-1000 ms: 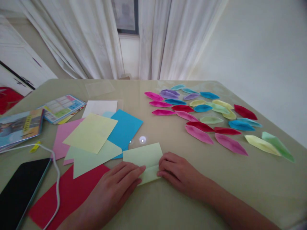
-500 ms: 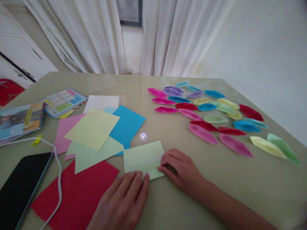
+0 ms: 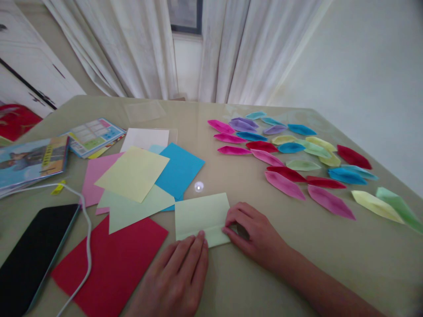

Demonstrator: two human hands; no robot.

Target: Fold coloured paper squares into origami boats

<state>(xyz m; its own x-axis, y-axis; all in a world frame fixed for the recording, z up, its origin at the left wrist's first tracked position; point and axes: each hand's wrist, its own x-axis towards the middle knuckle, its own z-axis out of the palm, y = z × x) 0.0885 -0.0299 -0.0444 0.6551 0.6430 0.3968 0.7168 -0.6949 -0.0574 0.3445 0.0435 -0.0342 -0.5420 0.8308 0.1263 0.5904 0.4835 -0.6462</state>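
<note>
A pale green sheet of paper (image 3: pixel 202 215) lies on the table in front of me, with a crease running across its lower part. My left hand (image 3: pixel 176 270) rests with fingers stretched out, their tips pressing on the sheet's lower edge. At the right edge of the paper, my right hand (image 3: pixel 253 229) pinches it between thumb and curled fingers. Left of the sheet, a red paper (image 3: pixel 115 264) lies partly under a white cable, and loose squares in yellow (image 3: pixel 134 174), blue (image 3: pixel 181 169), pale green (image 3: pixel 132 211) and pink (image 3: pixel 90 180) overlap one another.
Many folded paper pieces (image 3: pixel 286 185) in several colours spread over the right side of the table (image 3: pixel 280 295). On the left are a phone (image 3: pixel 35 259), a white cable (image 3: pixel 88 246), a book (image 3: pixel 33 160) and printed cards (image 3: pixel 95 136). White paper (image 3: pixel 147 138) lies behind the coloured squares.
The whole view has shifted slightly, so things sit a little farther right. My left fingertips have slid up a little along the paper; the right hand keeps its pinch.
</note>
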